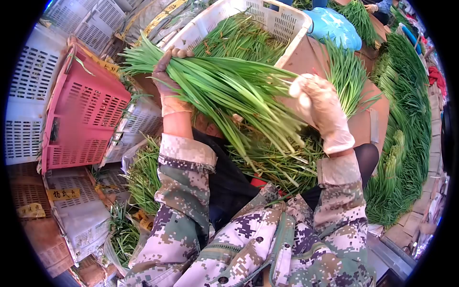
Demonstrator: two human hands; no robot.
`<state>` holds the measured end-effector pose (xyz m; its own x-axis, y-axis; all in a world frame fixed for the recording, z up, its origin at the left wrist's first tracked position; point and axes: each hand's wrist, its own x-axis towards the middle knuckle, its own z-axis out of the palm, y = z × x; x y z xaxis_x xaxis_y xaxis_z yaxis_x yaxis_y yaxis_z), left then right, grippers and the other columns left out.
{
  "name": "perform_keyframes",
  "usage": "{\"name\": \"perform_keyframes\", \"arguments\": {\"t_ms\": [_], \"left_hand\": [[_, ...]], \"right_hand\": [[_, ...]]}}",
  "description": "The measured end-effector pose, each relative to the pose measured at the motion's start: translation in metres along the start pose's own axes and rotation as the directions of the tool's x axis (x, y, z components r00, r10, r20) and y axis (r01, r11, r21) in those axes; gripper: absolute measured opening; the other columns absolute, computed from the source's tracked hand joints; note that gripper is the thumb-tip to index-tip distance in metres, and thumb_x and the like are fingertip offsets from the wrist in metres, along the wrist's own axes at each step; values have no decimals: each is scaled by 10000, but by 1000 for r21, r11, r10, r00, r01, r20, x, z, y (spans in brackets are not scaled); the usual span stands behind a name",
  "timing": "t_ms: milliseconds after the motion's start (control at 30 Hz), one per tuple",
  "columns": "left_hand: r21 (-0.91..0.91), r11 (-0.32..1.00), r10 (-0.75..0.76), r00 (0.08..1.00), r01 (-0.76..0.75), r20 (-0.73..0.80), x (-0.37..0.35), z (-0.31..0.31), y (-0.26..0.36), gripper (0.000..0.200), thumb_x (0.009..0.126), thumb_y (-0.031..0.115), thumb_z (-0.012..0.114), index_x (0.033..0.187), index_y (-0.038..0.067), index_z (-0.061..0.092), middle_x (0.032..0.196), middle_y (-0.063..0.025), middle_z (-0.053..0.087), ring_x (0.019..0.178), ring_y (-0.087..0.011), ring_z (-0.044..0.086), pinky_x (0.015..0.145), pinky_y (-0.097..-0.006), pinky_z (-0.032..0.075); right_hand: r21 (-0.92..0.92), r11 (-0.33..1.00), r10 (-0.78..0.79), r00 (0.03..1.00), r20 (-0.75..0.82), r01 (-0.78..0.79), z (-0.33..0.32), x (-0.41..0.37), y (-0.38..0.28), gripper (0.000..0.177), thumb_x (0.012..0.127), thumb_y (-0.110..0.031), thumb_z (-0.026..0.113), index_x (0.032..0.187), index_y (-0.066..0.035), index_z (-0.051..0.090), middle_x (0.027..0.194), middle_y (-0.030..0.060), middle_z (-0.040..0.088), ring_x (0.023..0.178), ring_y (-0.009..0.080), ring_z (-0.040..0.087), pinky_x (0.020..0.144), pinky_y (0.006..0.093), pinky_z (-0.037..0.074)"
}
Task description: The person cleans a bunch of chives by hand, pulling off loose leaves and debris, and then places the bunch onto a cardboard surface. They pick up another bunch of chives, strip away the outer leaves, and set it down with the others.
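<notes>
My left hand (167,82), in a dirty glove, is closed around the leafy part of a bunch of garlic chives (232,88). The bunch slants across in front of me, its pale stem ends fanned out to the right. Beside those ends is my right hand (321,107), in a pale glove. Its fingers are curled and slightly blurred; what they pinch, if anything, I cannot make out. Below the bunch, loose trimmed stalks and leaves (287,167) lie in a pile at my lap.
Ahead stands a white plastic crate (292,45) with chives in it. A smaller bundle (345,79) rests on cardboard at the right, near a blue bag (334,28). Long rows of chives (404,119) line the far right. A pink crate (86,115) leans among stacked crates at left.
</notes>
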<state>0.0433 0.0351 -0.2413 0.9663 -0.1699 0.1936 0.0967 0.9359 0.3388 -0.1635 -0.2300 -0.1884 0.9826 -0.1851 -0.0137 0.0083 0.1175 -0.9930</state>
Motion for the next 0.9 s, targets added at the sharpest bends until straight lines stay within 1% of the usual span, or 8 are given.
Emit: {"name": "perform_keyframes", "arguments": {"t_ms": [33, 100, 167, 233, 467, 567, 667, 900], "left_hand": [[-24, 1000, 15, 999, -14, 29, 3, -5, 3, 165, 841, 67, 550, 941, -60, 519, 773, -68, 516, 741, -203, 506, 822, -345, 448], [-23, 1000, 18, 1000, -18, 10, 3, -6, 4, 184, 790, 66, 593, 941, -8, 519, 752, -60, 532, 720, -213, 544, 789, -397, 465], [-53, 999, 0, 1000, 0, -8, 2, -4, 7, 191, 794, 67, 581, 956, -8, 515, 744, -52, 516, 718, -211, 539, 796, -388, 458], [-64, 998, -9, 999, 10, 31, 6, -9, 9, 187, 798, 73, 574, 956, -8, 517, 741, -45, 508, 720, -209, 531, 799, -376, 454], [-16, 999, 37, 999, -37, 21, 4, -11, 13, 195, 815, 89, 574, 964, -23, 516, 751, -54, 521, 740, -204, 530, 830, -373, 451], [-27, 999, 32, 999, -31, 20, 7, -17, 16, 208, 819, 86, 576, 984, -19, 506, 744, -53, 518, 738, -199, 529, 835, -367, 455], [-49, 998, -19, 993, 26, 120, 8, -19, 16, 115, 879, 142, 527, 881, 27, 518, 780, -56, 540, 851, -244, 515, 845, -340, 442], [-62, 998, -9, 999, 12, 41, 2, -8, 11, 229, 803, 83, 577, 995, -11, 495, 758, -40, 505, 724, -192, 529, 798, -356, 450]], "right_hand": [[32, 996, 88, 996, 3, -88, -6, -5, -4, 276, 942, -256, 517, 816, -32, 616, 608, -19, 528, 545, 80, 497, 499, 203, 385], [-600, 796, -206, 967, -151, 75, -23, -12, 30, 207, 932, -187, 537, 826, -36, 630, 669, -21, 573, 592, 81, 536, 545, 218, 425], [-597, 796, -234, 960, -152, 99, -38, -13, 42, 131, 893, -132, 577, 834, -33, 640, 739, 32, 636, 653, 156, 597, 608, 276, 475], [-960, 183, -429, 896, 118, 213, -50, -6, 58, 111, 862, -134, 602, 879, -41, 658, 810, 99, 663, 708, 254, 616, 665, 344, 495], [-903, 401, -208, 975, 77, 157, -17, -1, 46, 270, 820, -198, 661, 1057, -67, 658, 964, 167, 645, 907, 307, 613, 800, 352, 485], [-545, 838, 35, 999, 4, -27, -6, 1, 37, 317, 836, -183, 669, 1128, -62, 636, 1024, 53, 660, 928, 142, 602, 826, 286, 465], [-254, 962, 82, 994, -72, -98, 2, 0, 43, 291, 855, -235, 631, 1067, -38, 661, 972, 71, 665, 897, 166, 599, 827, 296, 451], [-552, 831, 27, 995, -94, -75, 3, 5, 72, 204, 887, -248, 594, 984, -97, 693, 966, 51, 669, 875, 172, 605, 817, 296, 455]]}}
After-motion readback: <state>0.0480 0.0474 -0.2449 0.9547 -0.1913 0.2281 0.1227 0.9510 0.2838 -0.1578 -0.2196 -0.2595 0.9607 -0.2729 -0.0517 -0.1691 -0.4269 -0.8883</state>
